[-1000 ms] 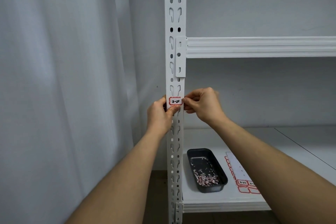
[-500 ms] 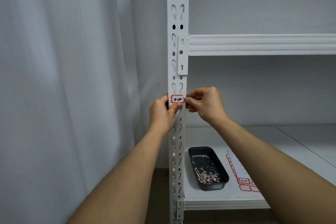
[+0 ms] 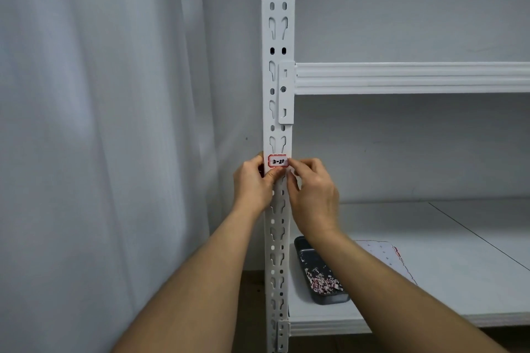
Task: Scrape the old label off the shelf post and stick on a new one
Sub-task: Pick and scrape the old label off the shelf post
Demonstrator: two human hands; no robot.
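Note:
A white slotted shelf post (image 3: 277, 37) runs up the middle of the view. On its front face sits a small white label (image 3: 277, 161) with a red border and dark handwriting. My left hand (image 3: 252, 183) wraps the post's left side, its thumb pressing the label's lower edge. My right hand (image 3: 312, 195) is at the post's right side, fingertips pinching the label's right edge. Whether the label is fully stuck down I cannot tell.
A dark tray (image 3: 322, 278) with red and white paper scrapings lies on the lower shelf board (image 3: 444, 266). Beside it is a label sheet (image 3: 384, 255), partly hidden by my right forearm. An upper shelf beam (image 3: 410, 77) crosses right. A pale curtain (image 3: 100, 137) hangs left.
My right hand has dropped and turned, its fingers now lower along the post's right edge. The left thumb stays at the label's lower edge. The view shifted slightly.

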